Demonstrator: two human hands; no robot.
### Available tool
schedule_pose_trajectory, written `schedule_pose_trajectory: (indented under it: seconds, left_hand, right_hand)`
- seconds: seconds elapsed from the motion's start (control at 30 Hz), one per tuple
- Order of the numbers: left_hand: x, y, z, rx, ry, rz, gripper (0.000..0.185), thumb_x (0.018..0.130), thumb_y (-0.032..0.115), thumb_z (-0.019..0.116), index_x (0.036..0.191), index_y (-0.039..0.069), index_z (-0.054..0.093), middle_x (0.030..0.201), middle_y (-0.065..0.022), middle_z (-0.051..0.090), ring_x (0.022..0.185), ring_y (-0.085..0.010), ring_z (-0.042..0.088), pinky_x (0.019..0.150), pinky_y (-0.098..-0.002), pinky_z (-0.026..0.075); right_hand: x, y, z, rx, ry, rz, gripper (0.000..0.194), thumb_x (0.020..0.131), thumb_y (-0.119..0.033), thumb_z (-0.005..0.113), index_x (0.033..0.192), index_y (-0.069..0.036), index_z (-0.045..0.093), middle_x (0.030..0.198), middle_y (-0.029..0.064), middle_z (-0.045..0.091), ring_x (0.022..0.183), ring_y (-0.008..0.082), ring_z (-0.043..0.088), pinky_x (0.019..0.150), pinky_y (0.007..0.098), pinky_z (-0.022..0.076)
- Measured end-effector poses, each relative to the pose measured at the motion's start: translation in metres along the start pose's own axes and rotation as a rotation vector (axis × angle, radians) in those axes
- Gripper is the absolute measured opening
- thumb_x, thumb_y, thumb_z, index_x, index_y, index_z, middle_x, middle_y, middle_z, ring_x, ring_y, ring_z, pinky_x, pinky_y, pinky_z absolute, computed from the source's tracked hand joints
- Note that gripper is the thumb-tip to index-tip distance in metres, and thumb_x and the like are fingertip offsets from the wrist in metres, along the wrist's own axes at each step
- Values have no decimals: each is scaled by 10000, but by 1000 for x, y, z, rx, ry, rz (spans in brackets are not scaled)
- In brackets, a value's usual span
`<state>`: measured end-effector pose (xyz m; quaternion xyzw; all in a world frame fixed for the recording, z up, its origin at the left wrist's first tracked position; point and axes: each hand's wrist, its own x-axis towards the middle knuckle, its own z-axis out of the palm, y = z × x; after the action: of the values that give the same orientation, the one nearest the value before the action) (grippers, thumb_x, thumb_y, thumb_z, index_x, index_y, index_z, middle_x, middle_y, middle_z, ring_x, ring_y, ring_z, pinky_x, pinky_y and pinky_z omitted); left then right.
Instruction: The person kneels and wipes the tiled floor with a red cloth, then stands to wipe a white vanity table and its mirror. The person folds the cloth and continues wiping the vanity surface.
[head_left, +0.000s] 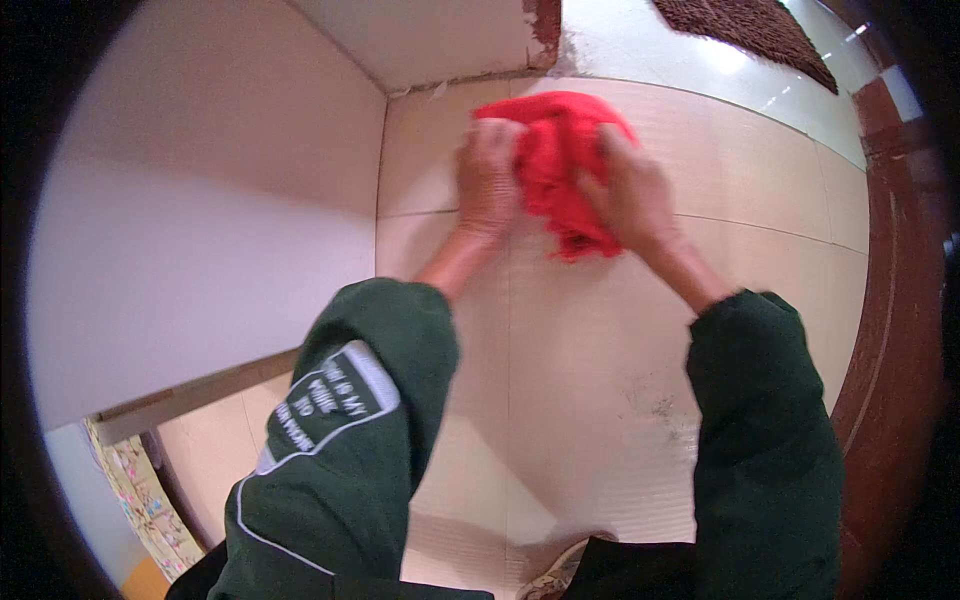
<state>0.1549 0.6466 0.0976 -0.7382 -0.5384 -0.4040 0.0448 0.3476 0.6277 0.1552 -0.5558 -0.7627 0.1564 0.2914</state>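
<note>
A bunched red cloth lies against the beige tiled floor, near the wall corner. On its left side my left hand grips the edge of the fabric, fingers curled over it. My right hand holds the opposite side, its thumb and fingers pressed into the folds. Both hands look slightly blurred. A frayed end of the cloth hangs between my wrists. Dark green sleeves cover both forearms.
A pale wall or panel rises at the left. Dark smudges mark the floor near my right sleeve. A brown shaggy mat lies at the top right, and a reddish-brown sill runs along the right. My shoe is at the bottom.
</note>
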Motion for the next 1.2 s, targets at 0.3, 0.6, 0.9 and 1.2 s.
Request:
schedule_pose_trajectory:
  seconds: [0.3,0.6,0.9,1.2]
  left_hand:
    - [9,-148,-12,53,-505,-269,650,833,87,549,1471,156,446,1552,-211,345,1440,-384,320,1190,-441,281]
    - [36,-51,38,39,-765,-249,784,772,135,575,1521,259,379,1614,-217,215,1491,-382,221,1218,-461,203]
    - [0,136,87,-82,-785,-98,670,738,69,664,1373,247,543,1578,-125,322,1477,-338,261,1192,-543,211]
    - [-28,147,33,-199,-483,146,347,783,-30,584,1115,49,524,1066,-161,561,1021,-375,551,886,-484,474]
  right_hand:
    - [40,-33,100,-92,-178,19,500,775,-214,752,1173,-61,491,1072,206,584,933,403,658,746,505,545]
    - [22,28,46,-148,-119,206,384,793,-134,678,1104,-66,464,1045,231,619,938,441,652,763,553,526]
    - [-78,124,-73,-378,-88,314,465,811,-174,703,1200,-73,468,1071,193,623,987,393,647,784,506,543]
    - [-114,83,-142,-324,-37,27,371,796,-105,699,1106,-76,498,1033,164,627,953,370,646,776,467,543]
